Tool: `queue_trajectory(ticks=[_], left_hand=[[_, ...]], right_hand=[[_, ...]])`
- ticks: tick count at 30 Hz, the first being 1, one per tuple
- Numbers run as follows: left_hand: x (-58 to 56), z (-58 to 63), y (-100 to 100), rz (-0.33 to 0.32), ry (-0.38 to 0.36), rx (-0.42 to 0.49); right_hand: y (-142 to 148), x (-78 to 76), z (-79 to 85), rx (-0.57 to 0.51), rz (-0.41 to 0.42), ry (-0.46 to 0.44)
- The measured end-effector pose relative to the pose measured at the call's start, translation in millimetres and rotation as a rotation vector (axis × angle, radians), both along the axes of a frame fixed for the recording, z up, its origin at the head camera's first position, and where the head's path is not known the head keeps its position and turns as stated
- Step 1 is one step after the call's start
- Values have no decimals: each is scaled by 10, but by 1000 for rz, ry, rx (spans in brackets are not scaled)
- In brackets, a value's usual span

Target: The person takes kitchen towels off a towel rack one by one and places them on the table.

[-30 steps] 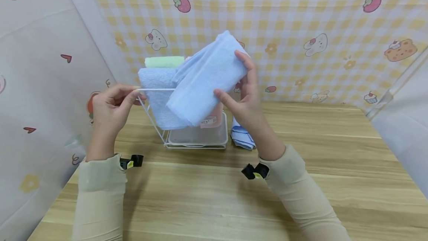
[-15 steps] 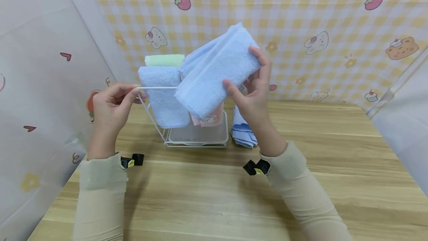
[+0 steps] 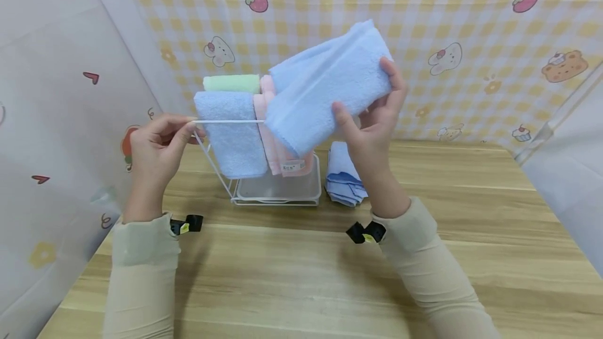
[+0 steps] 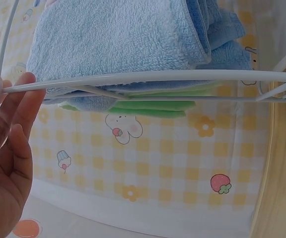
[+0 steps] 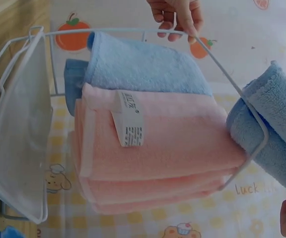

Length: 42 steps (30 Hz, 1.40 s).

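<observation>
A white wire rack [image 3: 231, 121] stands on the table, its upper left corner pinched between the thumb and fingers of my left hand [image 3: 157, 153]. Over its bars hang a blue towel [image 3: 233, 143], a green towel [image 3: 232, 84] behind it, and pink towels [image 5: 158, 134] with a white label [image 5: 129, 119]. My right hand [image 3: 374, 130] grips another folded blue towel [image 3: 339, 75] by its right end, tilted, thumb in front. This towel's lower left part overlaps the pink towels and the rack's top bar in the head view. In the left wrist view, my left fingers [image 4: 26, 101] curl at the bar.
A pale tray [image 3: 278, 191] sits in the rack's base. To its right, a folded blue cloth [image 3: 344, 177] lies on the wooden table [image 3: 282, 276]. Behind stands a yellow checked curtain [image 3: 471, 93]; a white printed sheet [image 3: 61, 119] hangs at the left.
My right hand has moved right and upward with the blue towel, uncovering more of the pink towels and the hanging blue one. My left hand has stayed on the rack's corner.
</observation>
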<state>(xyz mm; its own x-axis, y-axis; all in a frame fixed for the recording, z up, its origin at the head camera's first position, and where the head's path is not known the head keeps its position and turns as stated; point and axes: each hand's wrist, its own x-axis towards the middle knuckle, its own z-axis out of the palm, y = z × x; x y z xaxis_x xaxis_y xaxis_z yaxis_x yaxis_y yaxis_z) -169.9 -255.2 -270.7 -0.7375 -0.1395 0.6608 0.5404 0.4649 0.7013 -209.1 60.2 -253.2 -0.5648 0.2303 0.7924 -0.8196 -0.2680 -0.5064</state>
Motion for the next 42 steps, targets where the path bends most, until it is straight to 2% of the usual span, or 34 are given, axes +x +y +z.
queue_trajectory(ticks=[14, 22, 25, 30, 35, 38, 42], left_hand=[[10, -11, 2, 3, -13, 10], [-3, -35, -14, -4, 24, 5], [-7, -28, -10, 0, 25, 1], [4, -20, 2, 2, 14, 2], [8, -22, 8, -5, 23, 13], [9, -20, 13, -1, 26, 13], [21, -7, 23, 16, 11, 2]], right_hand=[[270, -50, 46, -147, -28, 19], [427, 44, 105, -152, -172, -18], [507, 49, 68, -133, -186, -37], [727, -50, -127, -45, -220, -82], [992, -102, -324, 99, -184, -211], [1163, -88, -405, 222, -133, -318], [1384, -86, -512, 451, -100, -454]])
